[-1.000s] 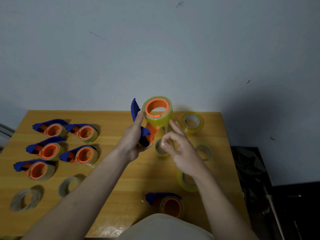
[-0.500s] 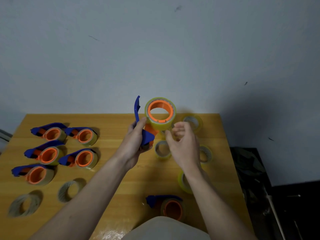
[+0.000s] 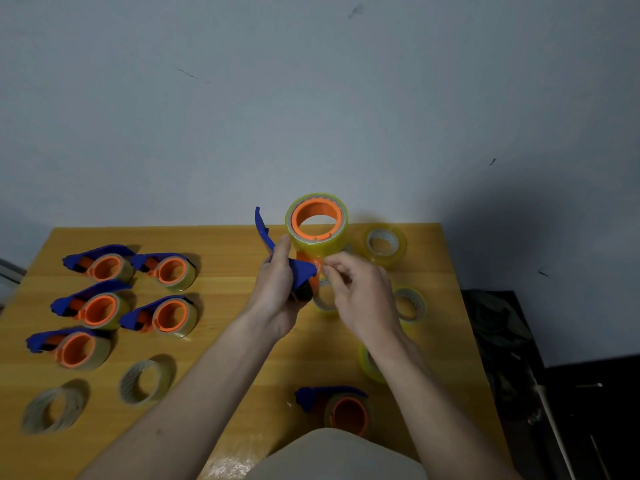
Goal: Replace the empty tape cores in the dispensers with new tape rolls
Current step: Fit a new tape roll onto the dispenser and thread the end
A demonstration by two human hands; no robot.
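Our left hand grips the blue dispenser above the table, a new tape roll already seated on its orange hub. Our right hand pinches at the tape end just below the roll. We judge the loose end could stick back or tear crooked if pulled off-line, and a slack left grip would let the dispenser twist.

Single head-worn view, facing forward and down, close over table
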